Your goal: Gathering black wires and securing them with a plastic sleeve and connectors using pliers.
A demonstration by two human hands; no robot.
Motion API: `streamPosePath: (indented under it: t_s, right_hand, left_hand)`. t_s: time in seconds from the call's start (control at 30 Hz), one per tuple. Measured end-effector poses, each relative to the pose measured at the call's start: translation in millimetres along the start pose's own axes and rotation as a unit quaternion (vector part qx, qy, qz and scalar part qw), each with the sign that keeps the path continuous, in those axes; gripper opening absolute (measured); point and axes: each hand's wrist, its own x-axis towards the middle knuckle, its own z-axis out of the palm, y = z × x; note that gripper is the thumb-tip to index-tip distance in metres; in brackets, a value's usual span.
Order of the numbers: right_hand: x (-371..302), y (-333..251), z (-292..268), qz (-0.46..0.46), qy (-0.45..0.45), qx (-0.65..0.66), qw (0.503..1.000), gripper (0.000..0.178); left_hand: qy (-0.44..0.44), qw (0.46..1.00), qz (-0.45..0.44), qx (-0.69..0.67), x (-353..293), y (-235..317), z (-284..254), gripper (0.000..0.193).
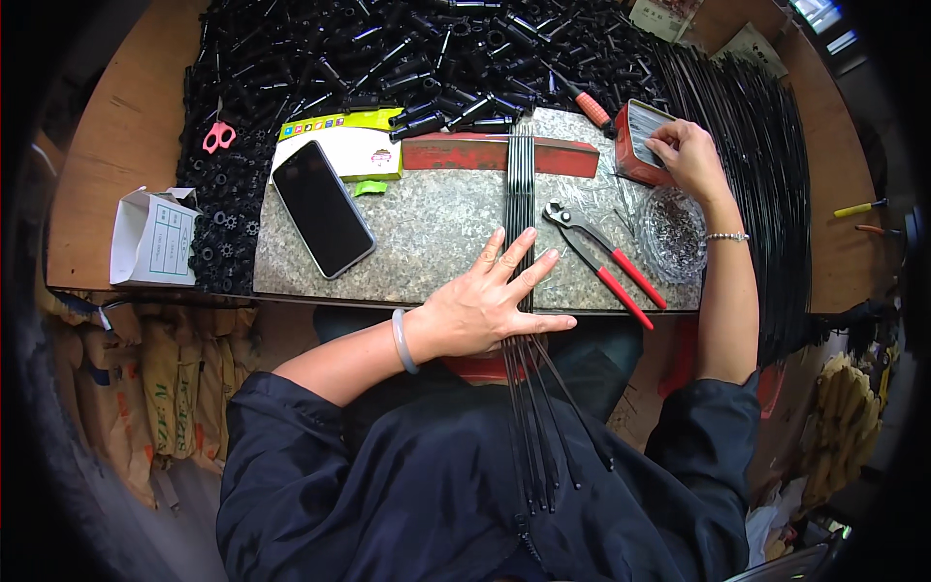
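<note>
My left hand (490,301) lies flat with fingers spread across a row of thin black rods (521,179). The rods run from the stone-patterned board (427,233) over the front edge, their near ends fanning out above my lap. Their far parts cross a red bar (456,155). My right hand (690,160) reaches over a small red box (624,145) of thin grey pieces. Its thumb and fingertips are pinched together at the box; what they hold, if anything, cannot be made out. Below it stands a clear dish (671,242) of small metal bits. Red-handled pincers (606,262) rest between my hands.
A black phone (325,211) and a white-and-yellow box (339,145) lie left on the board. Black tubular parts (388,58) heap along the back. Long black rods (766,184) fill the right side. Pink scissors (219,136) and an open white carton (155,238) sit at left.
</note>
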Motion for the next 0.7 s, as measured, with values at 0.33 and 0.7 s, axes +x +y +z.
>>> streamPosePath:
  t_s: [0.33, 0.7]
  right_hand:
    - [-1.1, -41.5, 10.1, -0.105, 0.149, 0.153, 0.971, 0.013]
    - [25.5, -74.8, 72.1, -0.034, -0.099, 0.197, 0.975, 0.021]
  left_hand:
    - [-0.006, 1.000, 0.005, 0.009, 2.1, 0.5, -1.1, 0.063]
    - [-0.001, 1.000, 0.004, 0.002, 1.9, -0.2, -0.6, 0.060]
